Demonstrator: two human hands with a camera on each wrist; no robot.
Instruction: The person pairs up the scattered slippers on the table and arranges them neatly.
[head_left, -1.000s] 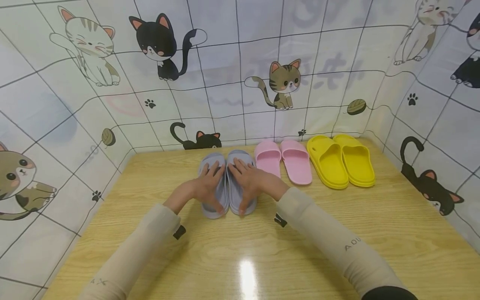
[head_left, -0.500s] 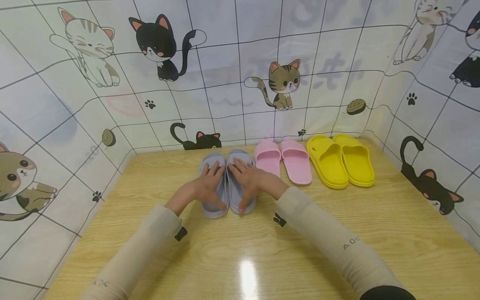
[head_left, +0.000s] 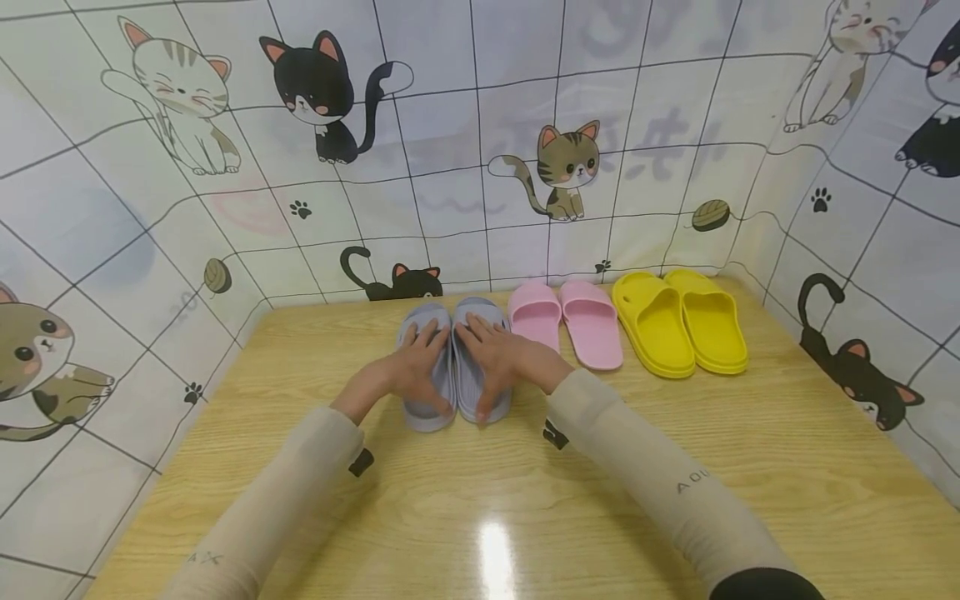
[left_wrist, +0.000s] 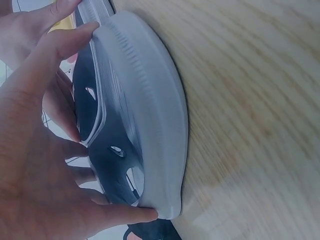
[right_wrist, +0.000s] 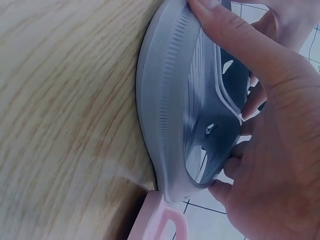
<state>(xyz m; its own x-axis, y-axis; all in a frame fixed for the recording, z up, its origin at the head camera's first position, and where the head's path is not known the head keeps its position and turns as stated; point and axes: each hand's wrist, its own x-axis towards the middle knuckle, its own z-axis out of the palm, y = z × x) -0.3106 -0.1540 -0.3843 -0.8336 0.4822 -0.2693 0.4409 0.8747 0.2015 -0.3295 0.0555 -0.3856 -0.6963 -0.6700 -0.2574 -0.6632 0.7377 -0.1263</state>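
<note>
Two grey slippers stand side by side near the back wall, toes toward it: the left slipper (head_left: pixel 429 419) and the right slipper (head_left: pixel 467 383). Over the left one spreads my left hand (head_left: pixel 414 371), thumb on the heel end and fingers reaching across the strap; in the left wrist view the little finger lies straight along the toe of this slipper (left_wrist: pixel 162 115). My right hand (head_left: pixel 512 360) spans the other slipper (right_wrist: pixel 162 95) likewise, with its thumb at the heel rim and fingertips over the strap. The slippers' inner edges meet.
A pair of pink slippers (head_left: pixel 596 337) stands just right of the grey ones, one touching close by the toe in the right wrist view. Yellow clogs (head_left: pixel 663 337) follow farther right. Cat-patterned walls (head_left: pixel 450 192) border the wooden tabletop (head_left: pixel 420 517) behind and at both sides.
Both grey slippers have slid very slightly toward the back wall under my hands. The pink slippers and yellow clogs stay where they were.
</note>
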